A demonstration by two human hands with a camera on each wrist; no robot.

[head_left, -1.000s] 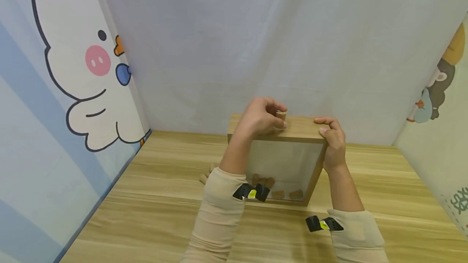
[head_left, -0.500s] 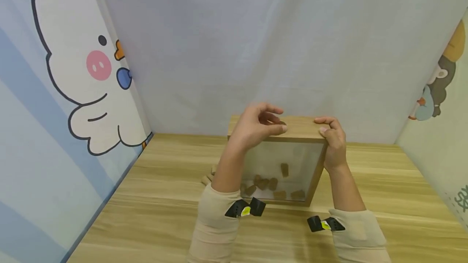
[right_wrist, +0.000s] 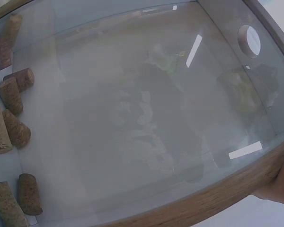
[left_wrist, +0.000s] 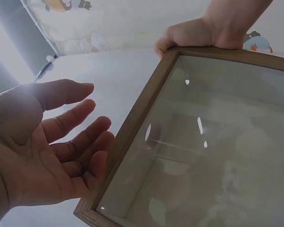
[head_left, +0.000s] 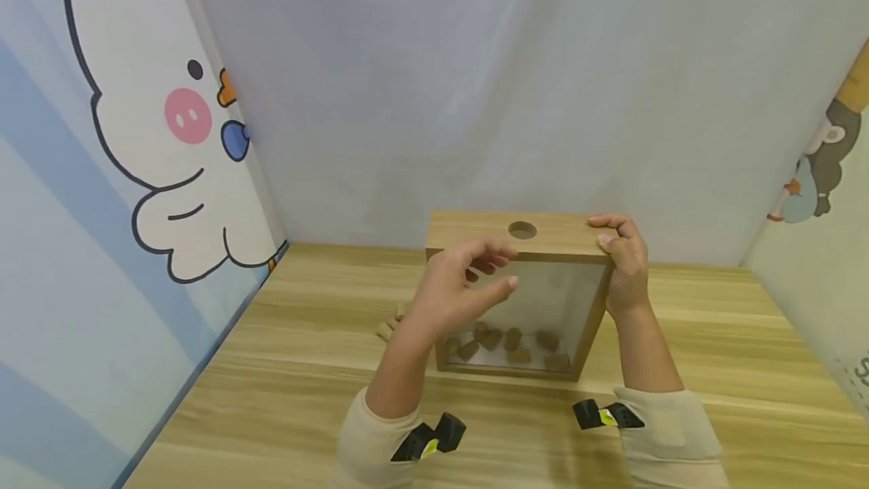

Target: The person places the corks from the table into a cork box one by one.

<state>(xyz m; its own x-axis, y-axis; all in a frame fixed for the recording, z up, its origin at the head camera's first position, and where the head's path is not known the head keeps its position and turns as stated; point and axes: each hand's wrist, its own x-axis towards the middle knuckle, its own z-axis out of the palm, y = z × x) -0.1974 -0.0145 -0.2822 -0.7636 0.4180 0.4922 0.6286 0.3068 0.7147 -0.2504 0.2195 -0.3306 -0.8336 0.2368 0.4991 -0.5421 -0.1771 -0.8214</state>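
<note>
A wooden box frame point(head_left: 468, 229) with a clear front stands upright on the table, a round hole point(head_left: 523, 230) in its top. Several corks point(head_left: 512, 339) lie on its floor behind the pane; the right wrist view shows corks point(right_wrist: 20, 135) close up. My left hand point(head_left: 455, 289) is in front of the box's upper left, fingers loosely bent, holding nothing. In the left wrist view that hand point(left_wrist: 52, 142) is beside the frame's edge, palm showing. My right hand point(head_left: 626, 262) grips the box's upper right corner, thumb and fingers on the top.
A few loose corks point(head_left: 390, 325) lie on the wood-grain table point(head_left: 305, 353) left of the box, partly behind my left arm. A pale curtain point(head_left: 380, 96) hangs right behind the table, with printed cloth point(head_left: 183, 210) at the left side.
My left hand let go of a cork above the hole, and the cork fell inside the box. The hand then drew back and down to the left. My right hand stayed on the corner.
</note>
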